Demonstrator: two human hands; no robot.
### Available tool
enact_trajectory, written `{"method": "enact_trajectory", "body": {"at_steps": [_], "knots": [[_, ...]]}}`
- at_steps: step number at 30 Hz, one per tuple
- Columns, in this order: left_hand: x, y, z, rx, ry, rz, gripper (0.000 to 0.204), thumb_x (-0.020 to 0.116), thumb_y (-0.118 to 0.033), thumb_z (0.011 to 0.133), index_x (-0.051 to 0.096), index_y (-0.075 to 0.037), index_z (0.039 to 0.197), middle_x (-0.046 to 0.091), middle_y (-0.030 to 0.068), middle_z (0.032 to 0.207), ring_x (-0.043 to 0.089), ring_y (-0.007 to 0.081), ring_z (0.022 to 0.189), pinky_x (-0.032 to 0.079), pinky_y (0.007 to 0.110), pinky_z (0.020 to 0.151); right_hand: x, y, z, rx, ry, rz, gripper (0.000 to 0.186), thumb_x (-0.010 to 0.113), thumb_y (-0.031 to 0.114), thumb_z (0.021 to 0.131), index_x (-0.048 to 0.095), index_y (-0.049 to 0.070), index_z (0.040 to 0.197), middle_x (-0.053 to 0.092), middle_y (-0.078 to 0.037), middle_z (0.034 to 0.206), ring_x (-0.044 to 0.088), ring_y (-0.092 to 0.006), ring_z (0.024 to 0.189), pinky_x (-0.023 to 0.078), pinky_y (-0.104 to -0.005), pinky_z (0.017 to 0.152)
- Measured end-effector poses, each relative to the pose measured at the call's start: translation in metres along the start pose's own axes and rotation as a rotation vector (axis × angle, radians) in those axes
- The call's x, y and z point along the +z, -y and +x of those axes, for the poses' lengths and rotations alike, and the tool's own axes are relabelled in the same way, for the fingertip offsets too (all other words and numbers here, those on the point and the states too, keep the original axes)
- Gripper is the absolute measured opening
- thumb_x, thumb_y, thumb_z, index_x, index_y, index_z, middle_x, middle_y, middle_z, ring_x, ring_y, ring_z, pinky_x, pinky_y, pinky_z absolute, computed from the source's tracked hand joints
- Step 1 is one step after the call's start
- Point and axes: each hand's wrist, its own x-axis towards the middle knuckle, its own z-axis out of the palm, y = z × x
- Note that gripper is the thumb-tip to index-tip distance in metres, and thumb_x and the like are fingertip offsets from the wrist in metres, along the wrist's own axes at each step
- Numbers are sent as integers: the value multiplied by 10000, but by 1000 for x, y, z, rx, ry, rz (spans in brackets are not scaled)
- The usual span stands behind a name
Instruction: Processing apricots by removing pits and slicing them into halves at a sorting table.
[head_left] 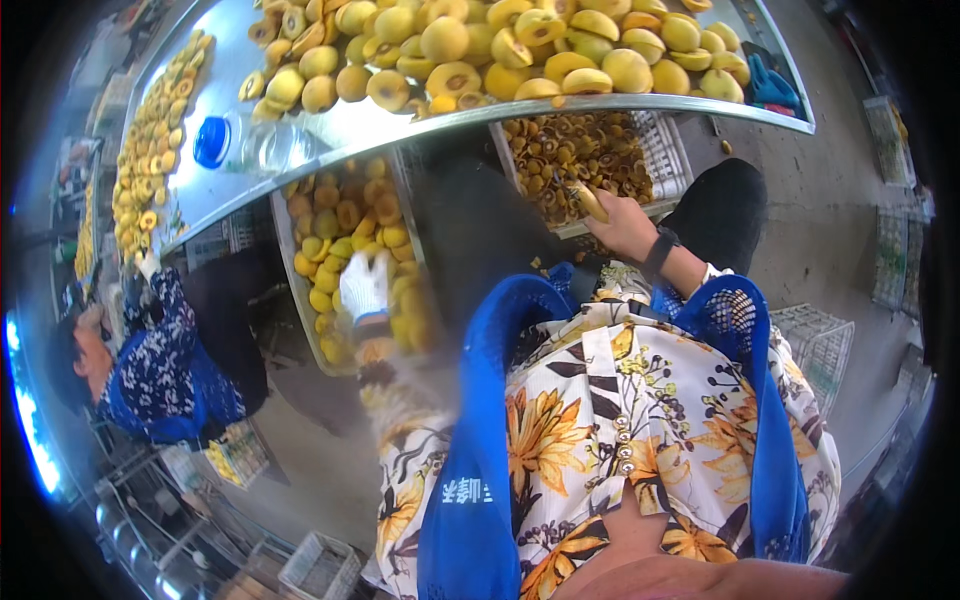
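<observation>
My left hand (364, 288), in a white glove, is over a crate (327, 352) of yellow peaches (322, 250) at my left. Its fingertips point down among the fruit, and the forearm is blurred. Whether the fingers hold a peach cannot be made out. Bare and wearing a dark wristband, my right hand (625, 228) is closed around a tool with a yellowish handle (592, 203). That tool is above the near edge of a white crate (668, 150) filled with small brown-yellow fruit pieces (575, 150); its working end is hard to make out.
Ahead stands a metal table (345, 125) piled with cut peach halves (445, 40). On it lie a clear bottle with a blue cap (212, 142) and a teal glove-like item (770, 85). Another person (170, 370) works at the left. Empty-looking crates (815, 345) stand at the right.
</observation>
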Motion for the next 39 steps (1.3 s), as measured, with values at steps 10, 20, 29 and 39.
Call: {"method": "enact_trajectory", "body": {"at_steps": [10, 20, 29, 39], "knots": [[50, -258, 102, 312, -20, 122, 434, 551, -459, 782, 538, -68, 971, 625, 179, 844, 613, 310, 832, 483, 407, 715, -17, 35, -15, -111, 71, 66, 360, 594, 318, 777, 537, 86, 1046, 602, -182, 896, 588, -339, 773, 471, -401, 668], [11, -240, 43, 166, 700, -1078, 331, 576, -116, 799, 527, -2, 1106, 621, 38, 807, 549, 79, 533, 394, 174, 404, -50, 47, 7, -96, -428, 276, 414, 618, 177, 770, 460, 30, 1123, 607, -118, 730, 610, -257, 641, 477, -354, 609], [26, -205, -11, 113, 601, -1474, 533, 370, -425, 918, 398, -20, 1263, 537, 101, 1114, 543, 149, 888, 445, 267, 792, -63, 88, 17, -93, 169, 1433, 339, 542, 161, 858, 408, 40, 1145, 544, -63, 678, 431, -59, 406, 352, -192, 366], [47, -234, -22, -107, 367, -1603, 593, 328, -532, 892, 471, -10, 1134, 582, 107, 944, 572, 190, 785, 480, 284, 657, -27, 84, -1, -39, -135, 297, 322, 603, 246, 785, 491, -9, 948, 588, -179, 688, 597, -275, 599, 457, -380, 573]]}}
